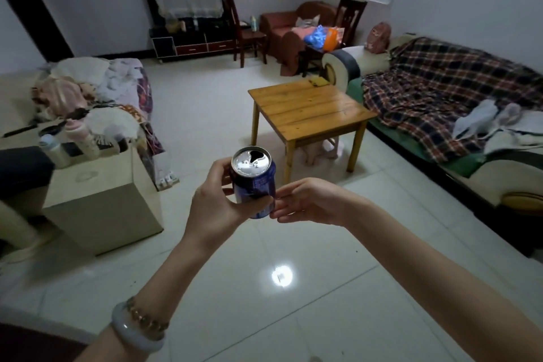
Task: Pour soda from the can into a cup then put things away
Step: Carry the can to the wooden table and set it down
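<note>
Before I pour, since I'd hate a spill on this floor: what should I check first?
1. The can is opened: ok, a dark hole shows in its lid.
2. The can is upright: ok, roughly.
3. Grip of the left hand: ok, its fingers curl round the can.
4. The right hand is free: ok, fingers straight, tips at the can's lower side.
5. A cup within reach: not ok, none plainly visible.
6. Room on the wooden table: ok, only a small yellow thing at its far corner.

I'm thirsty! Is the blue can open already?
Open: the can in the left hand has a dark hole in its silver top.
</note>
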The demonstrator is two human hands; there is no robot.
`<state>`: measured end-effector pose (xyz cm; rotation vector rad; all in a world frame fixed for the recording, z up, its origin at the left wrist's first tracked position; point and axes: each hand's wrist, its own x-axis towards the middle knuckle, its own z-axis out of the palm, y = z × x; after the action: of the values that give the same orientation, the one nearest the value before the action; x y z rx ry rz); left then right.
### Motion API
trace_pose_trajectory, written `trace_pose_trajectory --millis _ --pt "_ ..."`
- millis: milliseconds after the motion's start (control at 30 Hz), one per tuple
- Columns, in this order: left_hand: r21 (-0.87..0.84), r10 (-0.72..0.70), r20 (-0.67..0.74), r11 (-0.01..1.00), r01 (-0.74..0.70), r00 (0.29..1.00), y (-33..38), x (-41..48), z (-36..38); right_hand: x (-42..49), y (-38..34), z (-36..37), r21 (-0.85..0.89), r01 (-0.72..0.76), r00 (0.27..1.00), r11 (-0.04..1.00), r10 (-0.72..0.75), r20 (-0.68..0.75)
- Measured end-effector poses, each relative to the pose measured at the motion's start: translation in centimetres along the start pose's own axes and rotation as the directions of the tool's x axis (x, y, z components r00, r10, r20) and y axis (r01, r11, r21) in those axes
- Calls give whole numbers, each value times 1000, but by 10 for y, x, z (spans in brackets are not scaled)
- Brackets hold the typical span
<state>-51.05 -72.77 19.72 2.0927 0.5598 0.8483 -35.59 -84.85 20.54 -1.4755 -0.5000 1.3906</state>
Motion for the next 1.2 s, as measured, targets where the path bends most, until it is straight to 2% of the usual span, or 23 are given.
trace_pose_trajectory --millis 200,733,967,1200 --pt "-37 35 48 999 -33 998 24 46 89 -9 -12 -97 -39 2 999 999 -4 -35" --pt "-131 100 265 989 -67 959 55 162 286 5 -20 -318 118 16 984 993 5 -180" --pt "-144 104 265 987 -67 959 41 257 367 60 -59 -417 112 20 979 994 3 -202" --pt "-158 87 235 986 -50 968 35 369 439 126 -122 -520 179 7 991 984 17 -134"
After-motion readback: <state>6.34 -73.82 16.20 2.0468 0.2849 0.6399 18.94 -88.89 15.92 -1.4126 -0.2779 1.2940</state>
